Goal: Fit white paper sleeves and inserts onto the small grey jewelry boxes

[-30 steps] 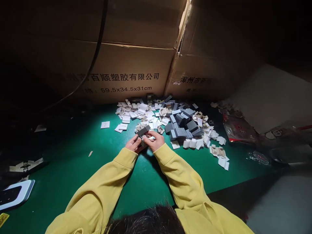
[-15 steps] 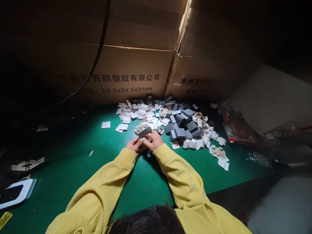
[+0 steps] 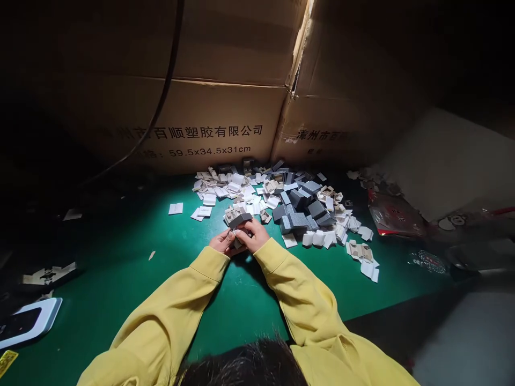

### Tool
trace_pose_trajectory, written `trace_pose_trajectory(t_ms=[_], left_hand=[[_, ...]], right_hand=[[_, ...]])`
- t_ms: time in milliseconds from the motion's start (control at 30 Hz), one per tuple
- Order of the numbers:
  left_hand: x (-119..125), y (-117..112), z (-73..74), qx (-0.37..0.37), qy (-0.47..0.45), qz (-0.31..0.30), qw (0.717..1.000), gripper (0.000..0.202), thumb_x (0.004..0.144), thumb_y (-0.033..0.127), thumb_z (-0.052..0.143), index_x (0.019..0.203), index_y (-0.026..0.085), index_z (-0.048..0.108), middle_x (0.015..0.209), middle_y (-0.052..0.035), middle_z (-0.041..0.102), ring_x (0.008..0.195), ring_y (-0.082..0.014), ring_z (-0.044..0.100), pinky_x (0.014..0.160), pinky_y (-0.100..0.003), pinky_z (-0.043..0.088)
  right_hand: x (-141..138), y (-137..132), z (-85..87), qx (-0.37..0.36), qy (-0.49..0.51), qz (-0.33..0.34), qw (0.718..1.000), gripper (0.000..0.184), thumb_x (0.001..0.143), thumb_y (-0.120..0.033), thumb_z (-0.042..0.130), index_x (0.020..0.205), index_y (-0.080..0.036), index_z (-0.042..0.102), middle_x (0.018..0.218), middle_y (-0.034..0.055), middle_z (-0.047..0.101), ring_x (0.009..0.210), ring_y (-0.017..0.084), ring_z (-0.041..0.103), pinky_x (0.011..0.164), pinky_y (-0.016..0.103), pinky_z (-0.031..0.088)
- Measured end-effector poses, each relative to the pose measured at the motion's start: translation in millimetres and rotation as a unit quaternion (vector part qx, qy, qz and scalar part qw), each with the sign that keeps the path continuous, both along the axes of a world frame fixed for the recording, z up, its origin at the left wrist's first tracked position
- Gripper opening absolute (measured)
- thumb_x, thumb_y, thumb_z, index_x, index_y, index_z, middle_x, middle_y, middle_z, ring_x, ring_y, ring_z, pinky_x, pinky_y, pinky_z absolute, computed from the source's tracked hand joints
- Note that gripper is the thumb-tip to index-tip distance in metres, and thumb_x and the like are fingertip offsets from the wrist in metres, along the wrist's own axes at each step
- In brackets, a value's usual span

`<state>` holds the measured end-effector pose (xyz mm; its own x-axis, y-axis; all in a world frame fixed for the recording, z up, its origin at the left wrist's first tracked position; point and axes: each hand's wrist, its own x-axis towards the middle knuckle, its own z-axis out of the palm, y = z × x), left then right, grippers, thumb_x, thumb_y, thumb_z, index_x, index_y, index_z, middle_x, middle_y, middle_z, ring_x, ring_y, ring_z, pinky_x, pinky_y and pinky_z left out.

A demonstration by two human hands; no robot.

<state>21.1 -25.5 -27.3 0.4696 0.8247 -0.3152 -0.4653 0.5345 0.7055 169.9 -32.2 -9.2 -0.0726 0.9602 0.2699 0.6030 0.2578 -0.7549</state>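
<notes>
1. Left hand [image 3: 222, 242]: fingers curled in, nearly closed, pinching the near left end of a small grey rectangular box [image 3: 240, 219]. Yellow sleeve [image 3: 169, 316] reaches to the wrist.
2. Right hand [image 3: 254, 235]: fingers also curled and closed on the same box, gripping its right end, thumb turned toward the left hand. The two hands touch at the fingertips.
3. The small grey rectangular box is held just above the green table mat [image 3: 120, 279], tilted, its long side running left to right, at the near edge of the pile. A pale scrap shows between the thumbs below it; what it is cannot be told.
4. Just beyond and right of the hands: a heap of grey boxes [image 3: 301, 206] of the same kind, lying at mixed angles, some stacked.
5. Around that heap, and left of it, a scatter of small white paper cards [image 3: 227, 188]; a few lie apart on the mat at left.
6. Behind the pile: a large brown cardboard carton [image 3: 225, 107] with black printed characters, and a second brown carton [image 3: 341, 112] touching it on the right. A black cable [image 3: 163, 102] hangs across the first.
7. Far left, at the mat edge: a flat white-rimmed device with a dark face [image 3: 28, 321].
8. Right of the pile: a red glossy packet [image 3: 392, 214], partly in shadow.
</notes>
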Motion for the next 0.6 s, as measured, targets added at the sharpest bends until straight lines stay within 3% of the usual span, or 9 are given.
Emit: trace_pose_trajectory(t_ms=[167,300,500,600], left_hand=[[1.9,0.8,5.7,-0.014,0.002,0.026,1.000,0.042,0.073,0.047,0.078,0.102,0.017,0.069,0.097,-0.0089,0.075,0.092,-0.0229,0.072,0.076,-0.031,0.061],[3.0,-1.5,11.4,-0.027,0.001,0.032,0.999,0.039,0.077,0.045,0.075,0.101,0.017,0.069,0.095,-0.0082,0.075,0.085,-0.0199,0.072,0.068,-0.026,0.061],[4.8,-1.4,15.6,-0.024,-0.005,0.026,0.999,0.040,0.080,0.040,0.073,0.107,0.012,0.064,0.100,-0.0122,0.074,0.098,-0.0247,0.070,0.077,-0.028,0.059],[4.5,-0.4,14.2,-0.021,-0.006,0.016,1.000,0.039,0.082,0.038,0.072,0.107,0.010,0.062,0.095,-0.0125,0.074,0.095,-0.0247,0.071,0.075,-0.028,0.060]], right_hand=[[1.6,-7.5,6.2,0.054,-0.127,-0.035,0.990,0.030,0.094,-0.045,0.053,0.107,-0.026,0.073,0.094,0.0056,0.065,0.090,0.019,0.060,0.075,0.029,0.050],[7.0,-9.3,12.7,0.109,-0.213,-0.013,0.971,0.035,0.091,-0.049,0.058,0.110,-0.023,0.072,0.109,0.0097,0.065,0.101,0.024,0.055,0.082,0.032,0.048],[10.6,0.7,6.6,0.103,-0.153,0.062,0.981,0.062,0.066,-0.049,0.084,0.113,-0.013,0.067,0.110,0.0132,0.065,0.103,0.026,0.054,0.093,0.038,0.049],[10.7,4.1,2.3,0.079,-0.106,0.075,0.988,0.060,0.065,-0.047,0.085,0.112,-0.017,0.065,0.104,0.0092,0.066,0.098,0.024,0.055,0.090,0.039,0.049]])
